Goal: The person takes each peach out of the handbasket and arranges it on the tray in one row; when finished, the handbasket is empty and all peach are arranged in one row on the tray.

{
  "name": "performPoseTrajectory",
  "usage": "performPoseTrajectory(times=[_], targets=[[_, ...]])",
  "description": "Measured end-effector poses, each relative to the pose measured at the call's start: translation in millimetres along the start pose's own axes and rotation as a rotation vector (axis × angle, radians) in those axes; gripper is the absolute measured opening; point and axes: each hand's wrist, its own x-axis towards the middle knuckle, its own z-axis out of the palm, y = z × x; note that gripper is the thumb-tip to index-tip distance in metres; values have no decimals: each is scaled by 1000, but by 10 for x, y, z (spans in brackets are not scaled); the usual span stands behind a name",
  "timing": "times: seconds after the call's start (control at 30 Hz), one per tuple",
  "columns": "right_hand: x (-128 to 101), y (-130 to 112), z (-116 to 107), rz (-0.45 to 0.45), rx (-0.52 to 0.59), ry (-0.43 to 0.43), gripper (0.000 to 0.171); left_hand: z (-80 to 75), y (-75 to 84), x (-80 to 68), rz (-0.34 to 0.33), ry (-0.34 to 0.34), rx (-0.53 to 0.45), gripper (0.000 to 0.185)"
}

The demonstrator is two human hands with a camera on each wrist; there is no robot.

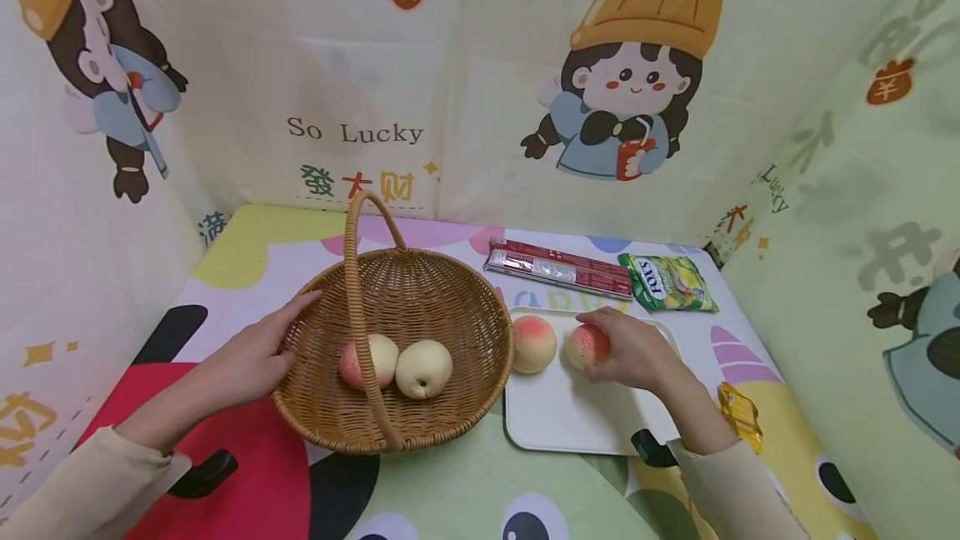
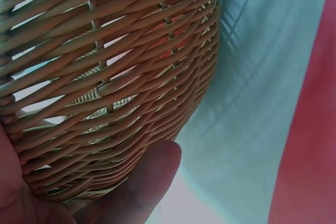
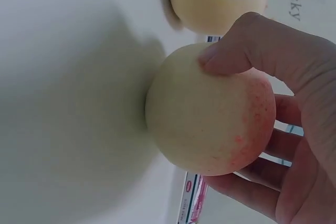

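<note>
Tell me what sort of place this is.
Probably a small tabletop booth set up for recording, not a kitchen: cartoon-printed cloth walls enclose a table under matching cloth, laid with a basket, a white tray and snack packets.

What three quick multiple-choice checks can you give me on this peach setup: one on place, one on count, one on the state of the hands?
1. Where is the peach that the right hand grips?
A. In the basket
B. On the white tray
C. On the snack packet

2. How many peaches lie in the basket?
A. One
B. Two
C. Four

3. What is the left hand doing?
A. Resting on the basket's outer wall
B. Lifting the handle
C. Holding a peach

Answers: 1 B, the gripped peach sits on the white tray; 2 B, two lie under the handle; 3 A, its fingers lie against the weave.
</note>
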Motion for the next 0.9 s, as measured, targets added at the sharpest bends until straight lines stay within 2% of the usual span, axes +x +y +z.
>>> performPoseTrajectory(times=[0.5,0.6,0.67,0.8,0.9], targets=[[-27,112,88,20,296,11,72,6,1,-3,-8,-3,-2,73],[-30,105,98,14,326,12,70,8,7,0,-6,-3,-8,73],[-30,92,92,7,307,12,69,8,11,2,-6,-4,-11,73],[-5,-7,1,-53,278,52,73,7,12,5,-4,-3,-8,73],[48,-233,-131,-150,345,128,72,4,7,5,-3,-1,-2,73]])
